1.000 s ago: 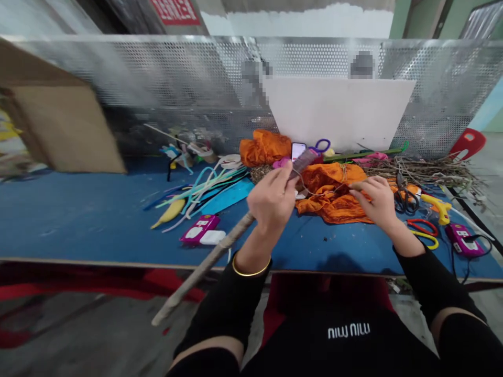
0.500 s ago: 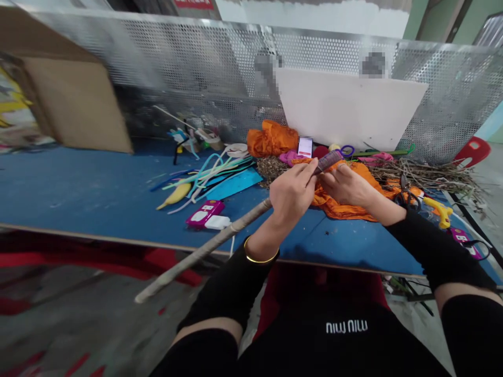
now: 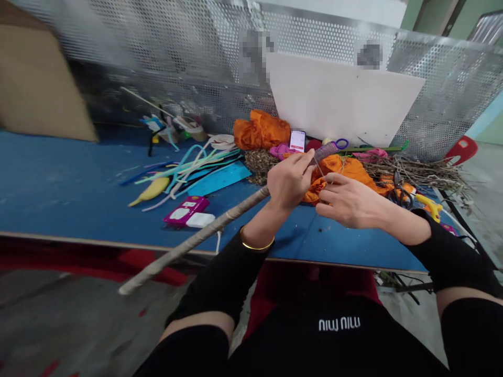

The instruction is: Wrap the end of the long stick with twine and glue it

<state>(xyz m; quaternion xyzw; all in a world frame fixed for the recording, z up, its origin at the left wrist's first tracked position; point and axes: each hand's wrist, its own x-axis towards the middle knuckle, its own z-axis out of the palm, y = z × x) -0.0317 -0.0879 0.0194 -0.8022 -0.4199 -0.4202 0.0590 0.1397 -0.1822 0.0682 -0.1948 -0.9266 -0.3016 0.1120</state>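
Note:
My left hand (image 3: 286,182) is closed around a long pale stick (image 3: 196,238) that slants up from the lower left. Dark purplish thread (image 3: 327,151) is wound around the stick's upper end, just past my fingers, and a purple ring (image 3: 342,143) shows by its tip. My right hand (image 3: 349,201) pinches a thin thread that runs taut from the winding down to my fingertips. Behind both hands, orange cloth (image 3: 348,168) lies bunched on the blue table (image 3: 259,235).
To the left lie a yellow banana-shaped thing (image 3: 151,191), pale flexible strips (image 3: 192,167), a blue sheet (image 3: 220,178) and a purple box (image 3: 186,210). Twigs (image 3: 424,173), black scissors (image 3: 400,193) and a yellow-handled tool (image 3: 430,206) are right. A phone (image 3: 297,140) leans behind.
My right hand has drawn back from the stick's wound end, down and toward me, with the thread stretched between. My left hand keeps its grip. The view has shifted slightly.

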